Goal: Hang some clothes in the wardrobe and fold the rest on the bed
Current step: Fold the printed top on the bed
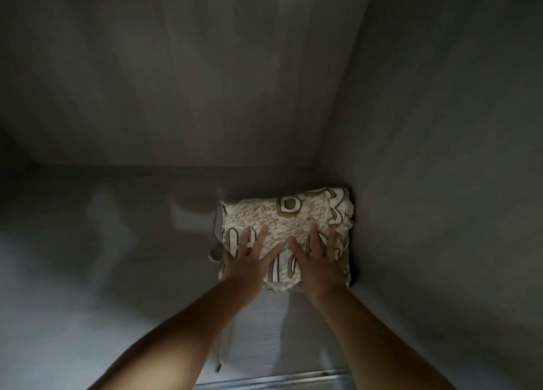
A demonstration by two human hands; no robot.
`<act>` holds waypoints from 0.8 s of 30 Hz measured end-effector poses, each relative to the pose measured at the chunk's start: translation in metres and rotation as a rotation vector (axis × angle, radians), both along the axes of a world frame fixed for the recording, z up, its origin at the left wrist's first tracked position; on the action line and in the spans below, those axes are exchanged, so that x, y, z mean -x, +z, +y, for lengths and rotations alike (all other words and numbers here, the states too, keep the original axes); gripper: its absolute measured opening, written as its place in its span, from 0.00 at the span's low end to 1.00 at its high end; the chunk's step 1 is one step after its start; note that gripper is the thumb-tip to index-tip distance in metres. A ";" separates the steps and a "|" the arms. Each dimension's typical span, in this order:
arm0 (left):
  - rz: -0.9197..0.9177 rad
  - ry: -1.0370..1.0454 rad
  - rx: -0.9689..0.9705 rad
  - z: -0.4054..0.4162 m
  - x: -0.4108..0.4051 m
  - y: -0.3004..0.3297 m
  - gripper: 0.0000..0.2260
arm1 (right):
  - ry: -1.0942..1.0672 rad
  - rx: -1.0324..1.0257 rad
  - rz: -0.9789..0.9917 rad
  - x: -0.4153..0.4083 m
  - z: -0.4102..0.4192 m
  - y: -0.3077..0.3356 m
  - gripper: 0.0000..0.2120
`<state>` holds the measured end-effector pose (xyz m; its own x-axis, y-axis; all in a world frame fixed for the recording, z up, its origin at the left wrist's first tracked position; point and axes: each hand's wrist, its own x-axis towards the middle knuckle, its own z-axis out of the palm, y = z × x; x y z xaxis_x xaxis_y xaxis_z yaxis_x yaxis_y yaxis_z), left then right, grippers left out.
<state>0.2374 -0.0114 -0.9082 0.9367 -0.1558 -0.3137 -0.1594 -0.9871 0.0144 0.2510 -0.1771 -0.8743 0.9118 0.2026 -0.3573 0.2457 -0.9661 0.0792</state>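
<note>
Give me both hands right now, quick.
Left hand: open, flat on the folded patterned garment.
Right hand: open, flat on the same garment.

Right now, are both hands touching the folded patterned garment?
Touching. The head view shows the left hand and right hand lying flat, palms down, on the folded patterned garment.

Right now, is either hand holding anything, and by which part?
Nothing is gripped. Left hand and right hand lie flat, fingers spread, on top of the folded patterned garment.
</note>
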 end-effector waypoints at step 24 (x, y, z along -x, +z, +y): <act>0.185 -0.064 0.021 -0.048 0.191 0.396 0.30 | -0.033 -0.206 0.112 0.214 -0.023 0.372 0.20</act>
